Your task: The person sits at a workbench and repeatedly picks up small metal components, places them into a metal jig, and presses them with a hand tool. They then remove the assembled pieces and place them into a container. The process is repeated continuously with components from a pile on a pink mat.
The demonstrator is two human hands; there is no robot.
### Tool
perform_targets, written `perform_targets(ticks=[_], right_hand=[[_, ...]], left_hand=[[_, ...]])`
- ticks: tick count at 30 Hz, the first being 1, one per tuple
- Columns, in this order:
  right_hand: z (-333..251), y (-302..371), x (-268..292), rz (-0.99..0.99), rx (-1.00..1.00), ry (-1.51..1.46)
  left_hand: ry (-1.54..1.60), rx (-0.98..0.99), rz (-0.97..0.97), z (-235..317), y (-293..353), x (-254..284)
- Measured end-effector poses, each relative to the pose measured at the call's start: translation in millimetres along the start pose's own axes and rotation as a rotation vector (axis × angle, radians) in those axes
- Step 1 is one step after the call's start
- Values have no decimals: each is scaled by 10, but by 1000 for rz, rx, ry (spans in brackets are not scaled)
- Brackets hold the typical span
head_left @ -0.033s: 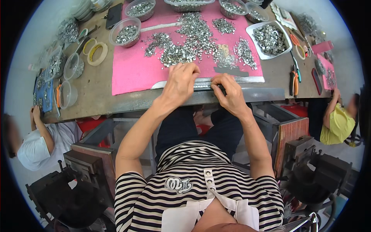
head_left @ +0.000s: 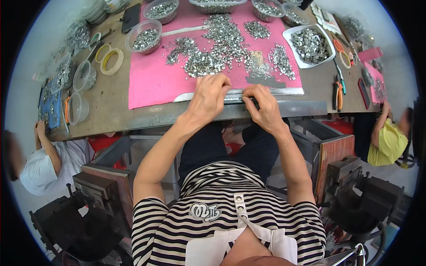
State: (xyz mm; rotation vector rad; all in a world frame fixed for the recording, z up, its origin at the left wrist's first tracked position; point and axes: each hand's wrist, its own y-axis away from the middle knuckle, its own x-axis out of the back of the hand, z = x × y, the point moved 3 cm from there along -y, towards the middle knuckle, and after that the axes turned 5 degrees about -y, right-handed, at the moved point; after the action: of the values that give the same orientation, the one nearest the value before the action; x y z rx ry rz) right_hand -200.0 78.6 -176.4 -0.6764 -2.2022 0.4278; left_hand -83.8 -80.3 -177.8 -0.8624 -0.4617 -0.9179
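My left hand hovers at the front of the pink mat, fingers curled and tips drawn together. Anything pinched there is too small or hidden to make out. Close on its right, my right hand pinches the end of a thin dark strip with a row of small silver pieces, lying along the table's front edge. Beyond both hands, a large heap of small shiny metal pieces spreads over the pink mat. A grey flat piece lies past my right hand, beside a small pile of thin silver pieces.
Plastic bowls of metal pieces and a white square dish line the mat. Tape rolls lie left; orange-handled pliers lie right. Two other people work at either side. Metal vises stand below the table.
My left hand has shifted very slightly right and toward me, its fingers still curled. My right hand and the strip stay nearly where they were.
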Motion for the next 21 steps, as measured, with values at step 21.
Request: perform_targets(ticks=[21], right_hand=[[354,220,105,239,-349,-358]], left_hand=[[-129,-134,89,306,148,-241]])
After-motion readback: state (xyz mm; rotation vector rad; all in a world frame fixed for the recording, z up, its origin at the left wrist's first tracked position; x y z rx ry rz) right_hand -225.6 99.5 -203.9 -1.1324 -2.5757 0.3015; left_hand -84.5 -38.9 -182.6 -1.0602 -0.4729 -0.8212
